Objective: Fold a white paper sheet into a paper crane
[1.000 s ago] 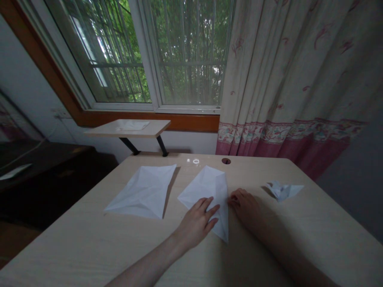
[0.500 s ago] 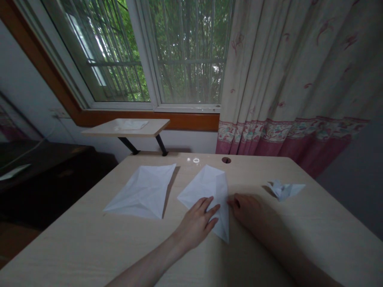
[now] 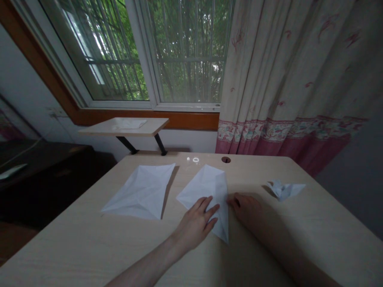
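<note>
A white sheet of paper [image 3: 206, 183], with a fold along its right side, lies in the middle of the desk. My left hand [image 3: 199, 221] rests flat on its lower part, fingers spread. At the paper's right edge is my right hand [image 3: 245, 209], its fingers curled closed and the fingertips pinching at that edge; their exact grip is partly hidden. Left of it lies a second white sheet [image 3: 142, 193], opened out and marked with creases, one side raised a little off the desk. A small folded paper figure [image 3: 284, 190] with pointed ends sits to the right.
The light wood desk [image 3: 89, 247] has a round cable hole [image 3: 226, 160] at its back edge. A raised side shelf [image 3: 155, 124] on black supports carries white paper [image 3: 131, 124]. Behind hang a long curtain [image 3: 269, 79] and a barred window. A dark piece of furniture [image 3: 60, 167] stands left.
Both hands and the papers stay in nearly the same place. Only a very slight shift of the whole view shows.
</note>
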Action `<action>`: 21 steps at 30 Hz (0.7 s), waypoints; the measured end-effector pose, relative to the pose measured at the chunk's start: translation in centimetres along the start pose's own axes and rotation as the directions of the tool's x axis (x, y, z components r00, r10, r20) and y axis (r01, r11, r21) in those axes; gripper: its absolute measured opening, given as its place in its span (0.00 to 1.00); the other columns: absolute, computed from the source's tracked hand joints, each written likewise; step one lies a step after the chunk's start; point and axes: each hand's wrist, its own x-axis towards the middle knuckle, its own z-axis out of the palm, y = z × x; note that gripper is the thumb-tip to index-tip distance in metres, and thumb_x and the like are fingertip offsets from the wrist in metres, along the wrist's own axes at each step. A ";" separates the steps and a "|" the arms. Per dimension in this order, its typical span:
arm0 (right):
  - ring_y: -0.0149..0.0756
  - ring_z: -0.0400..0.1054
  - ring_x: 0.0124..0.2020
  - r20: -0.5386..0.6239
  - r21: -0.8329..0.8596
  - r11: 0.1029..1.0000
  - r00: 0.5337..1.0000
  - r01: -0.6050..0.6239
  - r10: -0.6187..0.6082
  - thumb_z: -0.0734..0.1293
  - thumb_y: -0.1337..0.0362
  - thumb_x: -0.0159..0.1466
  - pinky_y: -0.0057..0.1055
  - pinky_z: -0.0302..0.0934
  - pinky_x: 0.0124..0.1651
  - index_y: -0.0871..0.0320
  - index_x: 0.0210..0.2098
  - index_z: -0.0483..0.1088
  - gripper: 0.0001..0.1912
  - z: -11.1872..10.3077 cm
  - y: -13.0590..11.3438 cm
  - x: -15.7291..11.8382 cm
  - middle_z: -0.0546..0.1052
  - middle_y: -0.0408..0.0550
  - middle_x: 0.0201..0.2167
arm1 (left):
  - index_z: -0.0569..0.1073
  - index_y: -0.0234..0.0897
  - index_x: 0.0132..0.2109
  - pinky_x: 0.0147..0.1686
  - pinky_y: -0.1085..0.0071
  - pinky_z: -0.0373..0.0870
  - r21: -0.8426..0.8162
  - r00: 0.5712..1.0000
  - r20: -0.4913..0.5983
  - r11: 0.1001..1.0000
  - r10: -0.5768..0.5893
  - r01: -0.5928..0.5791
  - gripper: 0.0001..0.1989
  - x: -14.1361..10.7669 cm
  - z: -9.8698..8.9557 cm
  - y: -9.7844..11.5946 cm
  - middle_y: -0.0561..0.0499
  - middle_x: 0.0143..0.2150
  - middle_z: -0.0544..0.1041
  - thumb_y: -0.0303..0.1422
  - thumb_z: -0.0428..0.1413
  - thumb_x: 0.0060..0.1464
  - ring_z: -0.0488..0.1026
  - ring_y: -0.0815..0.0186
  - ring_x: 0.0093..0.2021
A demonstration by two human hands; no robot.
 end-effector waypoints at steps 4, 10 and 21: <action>0.39 0.73 0.29 0.042 -0.028 1.000 0.999 0.015 -0.013 0.62 0.60 0.66 0.33 0.57 0.34 0.56 0.29 0.73 0.12 -0.2 0.0 0.0 0.79 0.48 0.27 | 0.64 0.43 0.62 0.58 0.54 0.65 -0.012 1.000 0.003 1.000 -0.004 0.004 0.20 0.1 -0.1 0.0 0.45 0.65 0.61 0.35 0.51 0.64 0.59 0.54 0.63; 0.39 0.73 0.33 0.066 -0.034 0.999 0.997 0.036 -0.034 0.60 0.62 0.67 0.33 0.57 0.38 0.56 0.32 0.73 0.12 -0.1 -0.1 -0.2 0.79 0.49 0.30 | 0.64 0.44 0.62 0.58 0.52 0.65 -0.018 1.000 -0.019 1.000 0.006 -0.007 0.20 0.0 0.1 0.0 0.45 0.65 0.62 0.35 0.51 0.64 0.59 0.53 0.63; 0.40 0.73 0.33 0.154 -0.026 0.996 0.985 0.080 -0.075 0.60 0.64 0.67 0.34 0.57 0.38 0.57 0.32 0.73 0.12 -1.5 -0.5 -0.1 0.80 0.50 0.31 | 0.64 0.44 0.62 0.59 0.53 0.65 -0.010 1.000 -0.025 1.000 0.002 -0.002 0.20 0.0 0.0 0.1 0.45 0.65 0.62 0.35 0.50 0.64 0.59 0.54 0.63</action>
